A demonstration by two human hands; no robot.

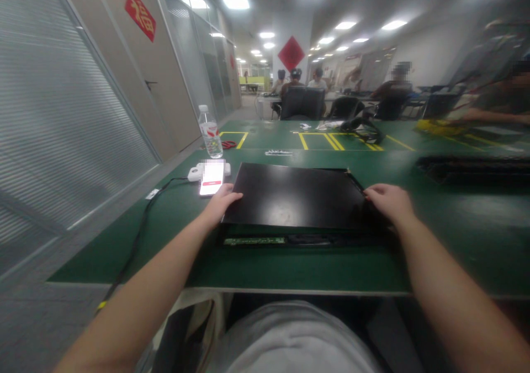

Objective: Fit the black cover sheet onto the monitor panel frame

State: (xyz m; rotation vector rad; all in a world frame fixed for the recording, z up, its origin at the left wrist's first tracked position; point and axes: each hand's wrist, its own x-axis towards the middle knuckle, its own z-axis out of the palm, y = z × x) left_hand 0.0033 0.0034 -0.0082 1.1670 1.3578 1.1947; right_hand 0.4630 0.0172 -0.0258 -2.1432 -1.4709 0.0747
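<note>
A flat black panel (293, 196), like a bare screen, lies on the green table (455, 229) in front of me. A green circuit strip (254, 241) shows along its near edge. My left hand (221, 201) grips the panel's left edge with fingers curled over it. Over on the other side, my right hand (389, 201) holds the right edge the same way. The panel sits slightly raised above a dark frame beneath it.
A phone (212, 177) with a lit screen rests on a white charger left of the panel, its black cable (136, 235) trailing off the table. A water bottle (210, 132) stands behind it. Another dark panel (476, 169) lies at right. Seated people work at far tables.
</note>
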